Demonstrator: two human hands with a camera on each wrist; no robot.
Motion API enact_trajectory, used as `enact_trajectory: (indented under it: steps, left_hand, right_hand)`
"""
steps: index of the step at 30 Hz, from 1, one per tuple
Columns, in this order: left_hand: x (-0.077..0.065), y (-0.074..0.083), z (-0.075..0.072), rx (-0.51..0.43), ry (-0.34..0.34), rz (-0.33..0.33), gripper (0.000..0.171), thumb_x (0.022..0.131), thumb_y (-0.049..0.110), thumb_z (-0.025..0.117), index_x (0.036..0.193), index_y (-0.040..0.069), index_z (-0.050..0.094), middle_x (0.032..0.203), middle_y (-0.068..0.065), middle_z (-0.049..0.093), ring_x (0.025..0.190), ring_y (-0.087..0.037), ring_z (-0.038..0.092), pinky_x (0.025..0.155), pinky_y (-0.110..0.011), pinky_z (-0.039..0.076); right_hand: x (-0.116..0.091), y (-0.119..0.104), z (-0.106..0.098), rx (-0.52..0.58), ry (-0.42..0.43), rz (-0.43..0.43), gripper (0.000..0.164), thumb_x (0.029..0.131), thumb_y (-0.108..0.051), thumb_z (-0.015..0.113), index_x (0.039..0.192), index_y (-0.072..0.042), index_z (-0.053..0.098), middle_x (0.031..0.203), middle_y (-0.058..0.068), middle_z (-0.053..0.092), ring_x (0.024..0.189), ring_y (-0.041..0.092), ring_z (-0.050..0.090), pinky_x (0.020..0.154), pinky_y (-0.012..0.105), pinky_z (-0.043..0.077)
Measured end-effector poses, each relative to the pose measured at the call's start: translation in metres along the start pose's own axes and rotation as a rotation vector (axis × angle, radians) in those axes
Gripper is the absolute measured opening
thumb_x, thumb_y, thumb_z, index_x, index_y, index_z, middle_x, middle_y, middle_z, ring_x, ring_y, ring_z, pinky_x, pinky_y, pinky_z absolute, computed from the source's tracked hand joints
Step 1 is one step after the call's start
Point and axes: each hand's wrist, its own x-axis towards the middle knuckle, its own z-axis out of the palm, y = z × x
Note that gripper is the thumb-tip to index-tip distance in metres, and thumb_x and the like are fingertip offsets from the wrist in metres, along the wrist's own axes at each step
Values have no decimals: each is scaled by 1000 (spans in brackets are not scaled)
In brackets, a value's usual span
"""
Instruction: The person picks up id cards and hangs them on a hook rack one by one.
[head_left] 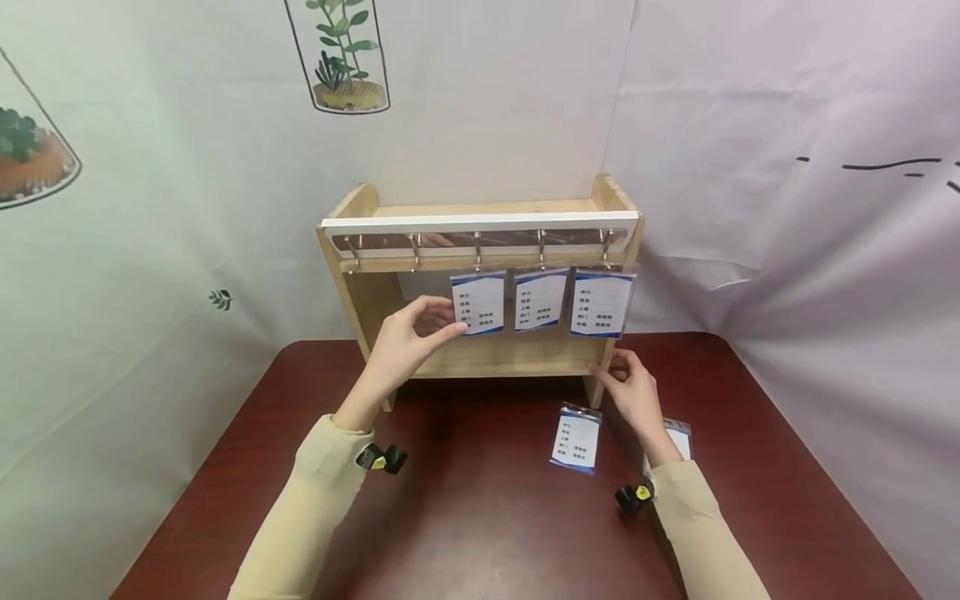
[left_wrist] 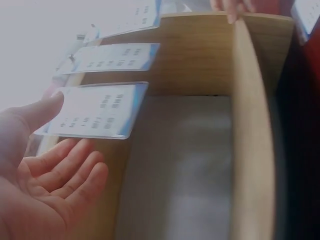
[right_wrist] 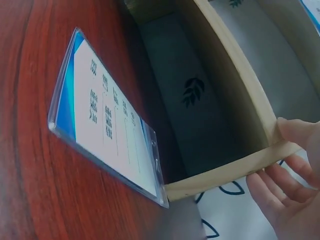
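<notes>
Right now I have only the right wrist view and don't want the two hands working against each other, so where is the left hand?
Observer: The left hand is up at the leftmost hanging card, its thumb over the card's front.

Operator: Thanks. Is there room to hang another?

Observer: Yes, the two leftmost hooks of the five hold no card.

Operator: I see one card lying on the table. Any more there?

Observer: At least one more card shows beside the right forearm, partly hidden by it.
</notes>
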Motion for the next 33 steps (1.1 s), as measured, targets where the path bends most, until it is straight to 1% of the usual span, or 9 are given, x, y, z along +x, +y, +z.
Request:
enact_trajectory:
  steps: [3,6,10,15,19,22,24,30,33]
  left_hand:
    - [-4,-10,5,-14,-15,-22,43,87,31,81,119,5,67,105,-7,72,95,-20,68,86,-43,56]
    - [-8,-18,10,-20,-31,-43,42,88,30,81,118,5,67,105,-7,72,95,-21,68,87,-42,56]
    - [-14,-25,23,-52,-70,-79,42,88,26,80,118,0,66,103,-11,73,96,-24,68,90,-44,55]
    - [-19,-31,42,-106,-104,-101,39,89,20,79,116,-4,65,105,-12,73,96,-25,68,88,-43,55]
    - [-21,-37,57,-130,-135,-110,43,89,19,78,122,-5,64,108,-12,72,97,-24,68,89,-42,55]
    - [-24,-42,69,-144,-170,-106,43,90,17,77,123,-6,64,109,-13,72,97,-24,68,90,-41,54]
    - [-25,-44,78,-137,-193,-100,40,91,17,76,122,-5,64,108,-12,72,96,-23,68,90,-40,54]
    - [-32,-51,102,-106,-245,-107,29,91,19,76,115,4,69,104,-8,74,91,-18,68,83,-36,55]
    - [-35,-54,113,-96,-270,-105,26,90,18,76,113,7,70,102,-6,74,90,-17,69,80,-34,55]
  right_hand:
    - [-4,2,-3,-30,-4,-16,49,93,-28,74,130,-1,57,116,22,69,106,35,67,83,43,57]
    - [-6,4,-5,-41,-20,-20,45,93,-23,75,129,-1,59,114,21,69,103,33,68,77,31,56]
    - [-7,5,-7,-17,-5,-26,42,92,-26,76,125,-3,62,113,17,71,101,29,69,72,19,51]
    - [-4,-2,-6,28,60,-56,41,90,-24,78,123,-5,63,109,15,72,97,25,69,72,13,49]
    - [-3,-4,-6,50,80,-63,41,90,-20,79,123,-4,63,109,16,71,97,25,68,72,11,50]
    - [-3,-5,-5,56,93,-63,43,89,-19,79,125,-3,61,109,18,71,98,28,68,72,11,51]
    - [-2,-6,-5,55,105,-68,45,89,-18,80,127,-2,60,111,20,70,99,30,69,72,14,53]
    - [0,-9,-1,37,106,-80,46,89,-14,78,129,-1,58,113,22,70,102,32,70,81,36,59]
    - [1,-10,0,38,99,-81,46,89,-12,78,129,0,58,111,24,70,100,33,70,82,43,58]
